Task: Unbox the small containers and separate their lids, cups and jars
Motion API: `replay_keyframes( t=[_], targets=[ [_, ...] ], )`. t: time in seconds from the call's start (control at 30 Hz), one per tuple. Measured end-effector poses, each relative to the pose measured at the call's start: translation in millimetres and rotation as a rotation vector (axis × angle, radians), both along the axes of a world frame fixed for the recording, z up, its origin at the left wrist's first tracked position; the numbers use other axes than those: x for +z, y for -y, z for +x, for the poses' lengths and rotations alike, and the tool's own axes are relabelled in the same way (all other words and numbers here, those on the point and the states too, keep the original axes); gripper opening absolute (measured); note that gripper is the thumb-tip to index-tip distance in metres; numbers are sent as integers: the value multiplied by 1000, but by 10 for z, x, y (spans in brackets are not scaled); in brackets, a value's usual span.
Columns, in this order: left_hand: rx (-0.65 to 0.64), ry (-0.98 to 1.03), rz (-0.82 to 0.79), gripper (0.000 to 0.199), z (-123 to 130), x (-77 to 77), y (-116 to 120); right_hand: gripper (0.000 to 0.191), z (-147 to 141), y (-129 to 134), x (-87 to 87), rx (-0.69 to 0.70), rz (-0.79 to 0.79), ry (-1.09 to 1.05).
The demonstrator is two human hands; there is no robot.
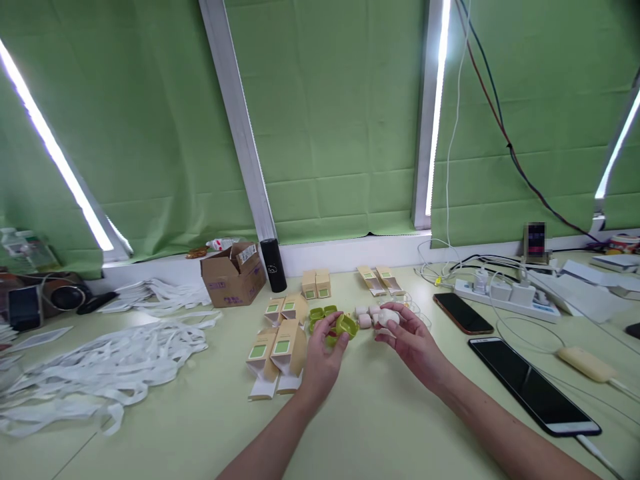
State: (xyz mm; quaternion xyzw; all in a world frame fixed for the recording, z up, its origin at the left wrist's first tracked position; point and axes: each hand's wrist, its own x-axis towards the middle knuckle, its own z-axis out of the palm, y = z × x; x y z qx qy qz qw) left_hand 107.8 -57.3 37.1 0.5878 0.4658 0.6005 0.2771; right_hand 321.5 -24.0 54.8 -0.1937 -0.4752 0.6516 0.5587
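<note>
My left hand [324,353] is closed on a small green cup-like case [347,325], its hollow side facing up. A short gap to the right, my right hand [413,343] pinches a smooth white rounded piece [387,317]; its exact kind I cannot make out. More green cases [317,313] lie on the table just behind my left hand, partly hidden by it. Several small pale pink-white blocks [365,321] stand between the two hands. Left of my left hand are open kraft-paper boxes [289,348] with green squares and raised flaps.
Behind are two closed kraft boxes [316,285] and two opened ones [380,281]. White straps [145,353] pile up left, by a cardboard carton [233,275] and black cylinder [273,265]. Right are phones [530,383], a power strip [507,300], a power bank [586,364] and cables.
</note>
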Motion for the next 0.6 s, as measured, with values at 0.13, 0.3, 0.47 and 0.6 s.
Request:
replay_keyframes(
  t=[0.13, 0.3, 0.47, 0.6],
  targets=[
    [37, -74, 27, 49, 13, 22, 16, 46, -27, -16, -26, -95, 66, 151],
    [76, -130, 36, 47, 21, 28, 28, 54, -52, -80, -130, -285, 203, 308],
    [129, -136, 49, 44, 1, -5, -2, 29, -32, -142, -229, -539, 545, 625],
    [159, -142, 56, 44, -8, -19, -22, 30, -38, -228, -314, -675, 897, 821]
  ],
)
